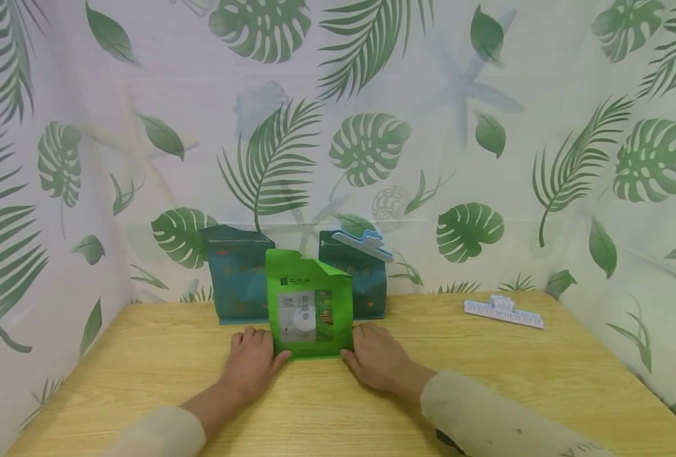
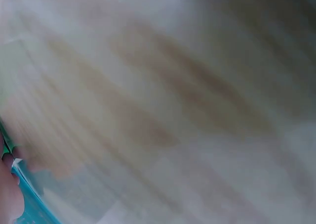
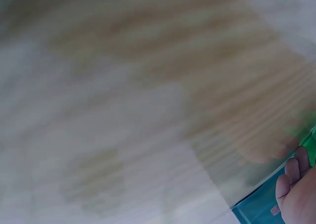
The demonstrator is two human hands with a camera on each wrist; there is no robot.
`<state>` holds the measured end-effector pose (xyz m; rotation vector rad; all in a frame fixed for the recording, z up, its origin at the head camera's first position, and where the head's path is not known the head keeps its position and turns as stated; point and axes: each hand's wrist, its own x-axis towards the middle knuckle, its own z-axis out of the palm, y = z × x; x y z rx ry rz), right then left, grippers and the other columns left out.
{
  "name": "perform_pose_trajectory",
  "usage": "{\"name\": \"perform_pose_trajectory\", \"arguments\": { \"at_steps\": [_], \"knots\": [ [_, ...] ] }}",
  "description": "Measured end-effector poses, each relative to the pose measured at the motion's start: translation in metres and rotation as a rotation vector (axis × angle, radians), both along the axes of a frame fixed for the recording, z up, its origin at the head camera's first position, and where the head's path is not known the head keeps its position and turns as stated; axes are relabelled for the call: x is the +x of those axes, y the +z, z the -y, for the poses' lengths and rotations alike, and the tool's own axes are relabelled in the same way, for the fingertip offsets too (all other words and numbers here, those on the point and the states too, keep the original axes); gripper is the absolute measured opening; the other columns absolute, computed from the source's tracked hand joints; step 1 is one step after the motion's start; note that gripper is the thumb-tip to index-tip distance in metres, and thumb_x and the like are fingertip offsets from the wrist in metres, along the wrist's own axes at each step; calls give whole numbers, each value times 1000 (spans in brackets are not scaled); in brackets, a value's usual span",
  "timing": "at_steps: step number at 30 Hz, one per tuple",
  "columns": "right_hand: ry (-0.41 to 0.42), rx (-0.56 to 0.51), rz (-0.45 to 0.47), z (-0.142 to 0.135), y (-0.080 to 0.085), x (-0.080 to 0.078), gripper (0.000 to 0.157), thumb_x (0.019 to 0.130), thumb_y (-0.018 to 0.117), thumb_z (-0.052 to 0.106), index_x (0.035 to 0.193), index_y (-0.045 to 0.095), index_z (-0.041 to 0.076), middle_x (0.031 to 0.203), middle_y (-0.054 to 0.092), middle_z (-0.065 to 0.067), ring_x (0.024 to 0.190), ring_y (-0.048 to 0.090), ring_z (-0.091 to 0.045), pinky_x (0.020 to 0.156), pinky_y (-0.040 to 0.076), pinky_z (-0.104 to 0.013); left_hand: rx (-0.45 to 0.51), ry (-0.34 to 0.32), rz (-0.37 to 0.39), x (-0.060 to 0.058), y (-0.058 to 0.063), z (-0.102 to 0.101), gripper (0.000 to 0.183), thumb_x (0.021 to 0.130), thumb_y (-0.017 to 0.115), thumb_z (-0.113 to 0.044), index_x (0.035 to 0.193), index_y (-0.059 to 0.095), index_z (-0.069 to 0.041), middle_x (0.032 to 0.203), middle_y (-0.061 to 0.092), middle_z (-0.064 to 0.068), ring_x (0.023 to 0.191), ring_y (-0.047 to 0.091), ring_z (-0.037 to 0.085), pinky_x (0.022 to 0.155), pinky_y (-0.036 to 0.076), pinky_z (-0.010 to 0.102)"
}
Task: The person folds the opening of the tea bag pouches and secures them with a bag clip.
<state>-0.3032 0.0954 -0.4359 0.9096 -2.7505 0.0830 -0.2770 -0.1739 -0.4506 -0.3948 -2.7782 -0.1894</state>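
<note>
A bright green tea bag (image 1: 309, 273) with a grey label stands upright on the table, its top edge uneven and partly folded at the right. At its lower left side, my left hand (image 1: 252, 358) grips the bag, thumb at the bottom corner. Opposite it, my right hand (image 1: 380, 355) holds the lower right side in the same way. Behind are two teal bags: one teal bag (image 1: 240, 285) at the left, another teal bag (image 1: 372, 292) at the right with a light blue clip (image 1: 366, 244) slanting across its top. Both wrist views catch only fingers and bag edges.
A white sealing clip (image 1: 503, 310) lies at the back right of the wooden table (image 1: 486, 368). Close behind the table hangs a leaf-patterned cloth (image 1: 417, 209), which also runs along both sides.
</note>
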Motion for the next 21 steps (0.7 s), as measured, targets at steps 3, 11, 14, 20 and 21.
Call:
{"name": "perform_pose_trajectory", "arguments": {
  "at_steps": [3, 11, 14, 20, 21],
  "knots": [
    [2, -10, -19, -6, -1, -1, 43, 103, 52, 33, 111, 57, -9, 102, 63, -20, 97, 62, -33, 91, 49, -45, -5, -8, -6, -1, 1, -6, 43, 99, 59, -43, 102, 60, 0, 98, 63, 12, 95, 49, 28, 91, 35, 48],
    [-22, -3, -58, -20, -5, -6, 39, 102, 56, 33, 105, 58, -6, 98, 62, -18, 91, 62, -32, 86, 51, -46, -22, -25, -14, -5, 3, -18, 42, 100, 57, -43, 101, 60, -1, 100, 64, 13, 98, 51, 30, 92, 36, 49],
    [-23, -2, -53, -24, -3, -6, 37, 101, 57, 31, 104, 58, -5, 99, 63, -19, 92, 62, -32, 86, 50, -46, -20, -33, -14, -7, 3, -22, 41, 101, 56, -42, 101, 59, -1, 102, 64, 14, 99, 51, 30, 93, 36, 49],
    [-9, -10, -73, -32, -1, -4, 30, 99, 61, 26, 99, 57, -3, 92, 61, -17, 88, 60, -31, 83, 50, -47, -35, -50, -17, -10, 1, -29, 41, 102, 54, -42, 101, 59, -2, 102, 63, 13, 97, 50, 28, 91, 36, 48],
    [-8, -11, -77, -33, 0, -4, 30, 99, 62, 26, 99, 57, -4, 91, 60, -16, 88, 60, -31, 83, 50, -47, -36, -52, -14, -11, 1, -31, 41, 102, 54, -42, 101, 59, -2, 102, 63, 13, 97, 49, 28, 91, 36, 48]
  ]
}}
